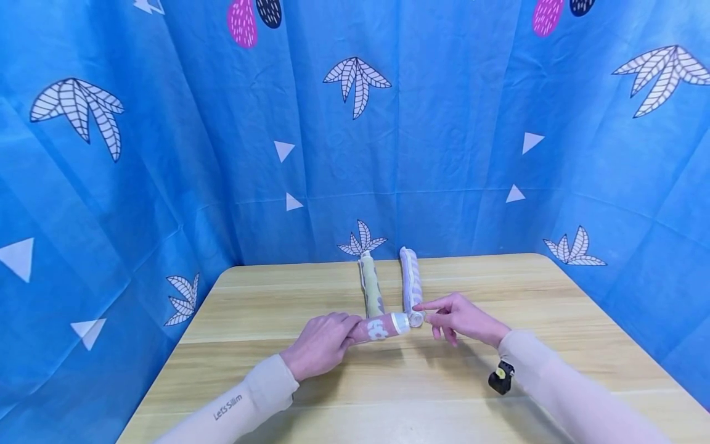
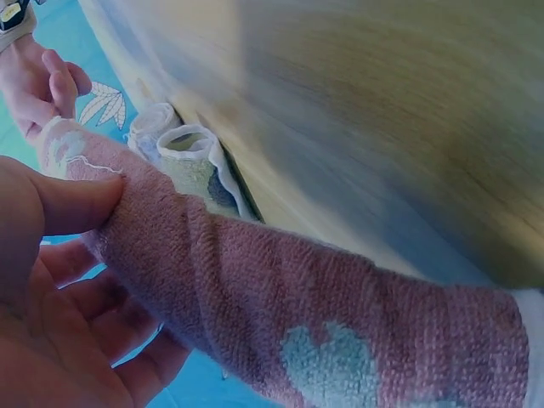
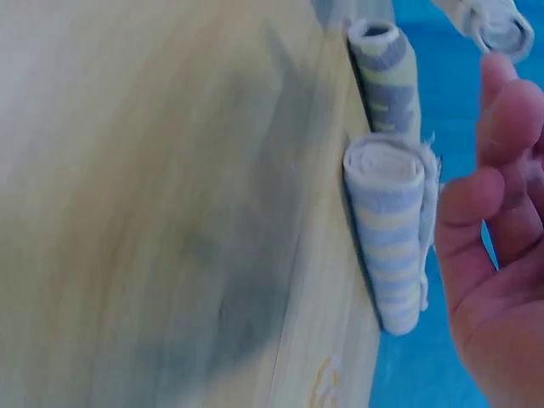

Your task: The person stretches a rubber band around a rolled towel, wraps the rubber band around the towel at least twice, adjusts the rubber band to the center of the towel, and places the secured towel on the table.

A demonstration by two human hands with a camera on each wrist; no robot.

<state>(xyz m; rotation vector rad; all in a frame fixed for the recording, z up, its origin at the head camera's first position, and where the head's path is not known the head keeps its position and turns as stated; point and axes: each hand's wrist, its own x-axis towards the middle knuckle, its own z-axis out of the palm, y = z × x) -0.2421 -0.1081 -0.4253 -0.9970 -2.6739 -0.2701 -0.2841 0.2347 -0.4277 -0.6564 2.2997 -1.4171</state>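
My left hand (image 1: 322,344) grips a pink rolled towel (image 1: 383,328) with pale flower shapes and a white border, held sideways over the table. In the left wrist view, the thumb lies on top of the pink roll (image 2: 246,280) and the fingers pass beneath. By its far end is my right hand (image 1: 463,319), index finger stretched out and the others loosely bent. The right wrist view shows these fingertips (image 3: 501,81) close to the roll's white coiled end (image 3: 503,34). Behind lie a green rolled towel (image 1: 371,285) and a purple-and-white striped one (image 1: 412,277).
The wooden table (image 1: 266,296) reaches back to a blue patterned curtain (image 1: 444,123), which also hangs along both sides. Both lying rolls are near the table's back edge, side by side with a gap between them. A black device (image 1: 501,377) sits on the right wrist.
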